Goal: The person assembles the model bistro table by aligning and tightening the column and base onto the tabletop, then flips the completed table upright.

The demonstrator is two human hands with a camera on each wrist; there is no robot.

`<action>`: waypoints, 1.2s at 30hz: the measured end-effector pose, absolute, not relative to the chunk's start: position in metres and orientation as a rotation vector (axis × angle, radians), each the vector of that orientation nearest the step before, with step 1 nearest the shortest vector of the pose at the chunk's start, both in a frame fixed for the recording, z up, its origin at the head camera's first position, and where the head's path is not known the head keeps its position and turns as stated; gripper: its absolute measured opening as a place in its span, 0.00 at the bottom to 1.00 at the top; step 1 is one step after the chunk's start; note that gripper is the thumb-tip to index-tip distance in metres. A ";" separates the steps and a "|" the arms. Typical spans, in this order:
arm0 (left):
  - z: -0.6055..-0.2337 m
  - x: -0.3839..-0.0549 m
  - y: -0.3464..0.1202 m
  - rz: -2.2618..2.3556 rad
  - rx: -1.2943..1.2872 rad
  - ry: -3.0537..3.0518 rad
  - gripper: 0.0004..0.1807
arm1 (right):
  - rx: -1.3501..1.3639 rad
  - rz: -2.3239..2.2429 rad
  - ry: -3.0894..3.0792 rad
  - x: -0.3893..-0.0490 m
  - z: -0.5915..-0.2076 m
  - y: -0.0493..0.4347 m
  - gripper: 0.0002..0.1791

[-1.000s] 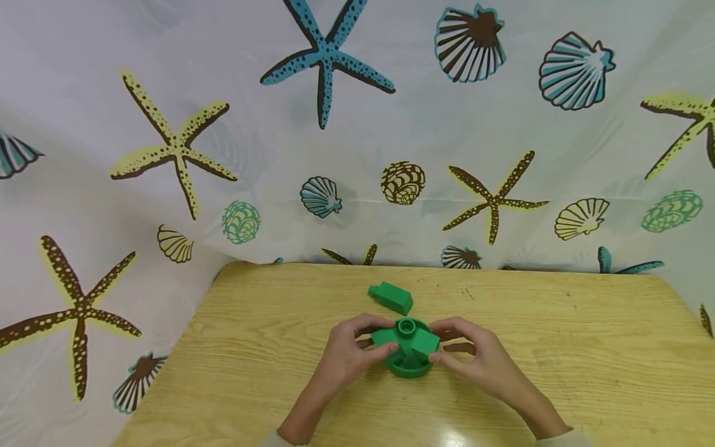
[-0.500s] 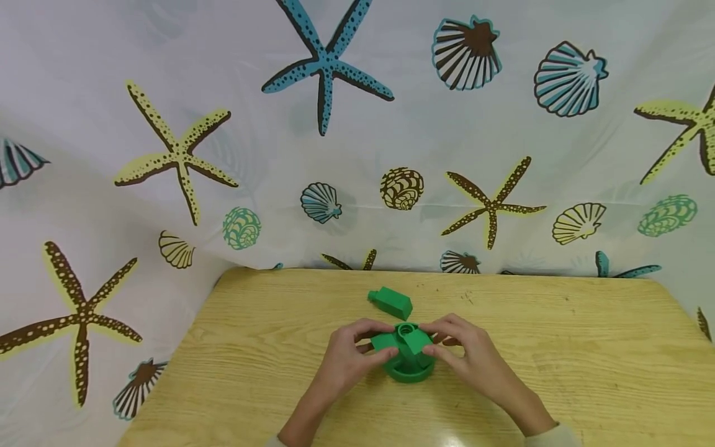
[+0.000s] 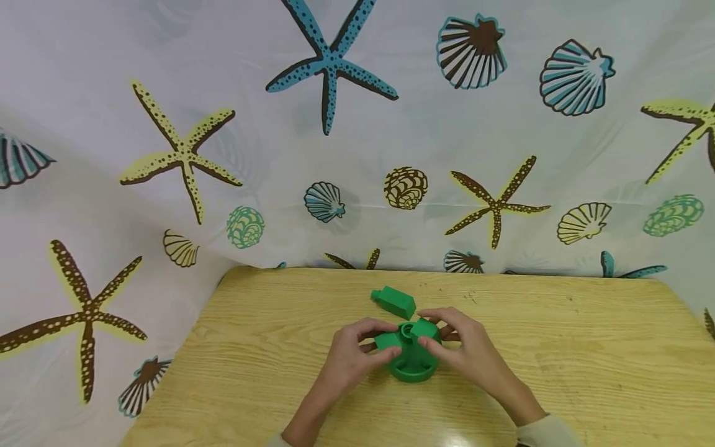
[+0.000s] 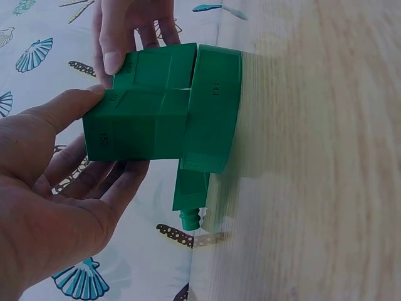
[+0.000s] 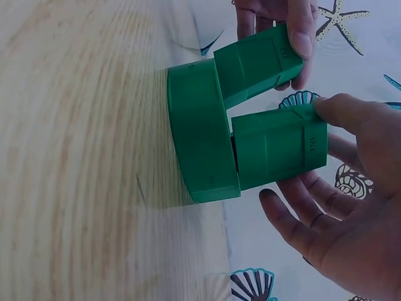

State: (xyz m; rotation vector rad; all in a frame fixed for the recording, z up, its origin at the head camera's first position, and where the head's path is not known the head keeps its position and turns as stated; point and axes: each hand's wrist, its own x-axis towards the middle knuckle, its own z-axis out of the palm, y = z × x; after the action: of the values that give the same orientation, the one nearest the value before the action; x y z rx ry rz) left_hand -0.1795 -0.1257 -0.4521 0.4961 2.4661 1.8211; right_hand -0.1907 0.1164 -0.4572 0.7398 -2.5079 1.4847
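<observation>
A round green plastic base with a ring at its middle sits on the table between both hands. My left hand grips a green four-sided block between thumb and fingers at the base's left side. On the right, my right hand holds a similar green block next to the ring. Both wrist views show small raised numbers on the held blocks, the left block and the right block. Their lower ends meet the base; how deep they sit is hidden.
Behind the base a loose green block with a narrow knobbed end lies on its side. The wooden table ends against a white cloth printed with starfish and shells.
The right hand has moved its block inward and then away from me, round the ring toward the base's far side. My left hand stays in nearly the same place on its block.
</observation>
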 end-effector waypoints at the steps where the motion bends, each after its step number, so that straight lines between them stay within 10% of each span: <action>1: -0.452 -0.179 -0.126 1.821 0.498 2.466 0.16 | 0.752 1.474 -2.510 -0.191 -0.458 0.116 0.21; 36: -0.452 -0.178 -0.127 1.823 0.492 2.462 0.17 | 0.714 1.555 -2.470 -0.173 -0.455 0.146 0.19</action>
State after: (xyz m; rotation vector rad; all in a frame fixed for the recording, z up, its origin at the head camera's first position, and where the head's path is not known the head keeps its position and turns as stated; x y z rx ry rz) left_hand -0.1776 -0.1270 -0.4523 0.4920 2.4619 1.8226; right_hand -0.1728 0.1463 -0.4546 0.7145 -2.4701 1.5554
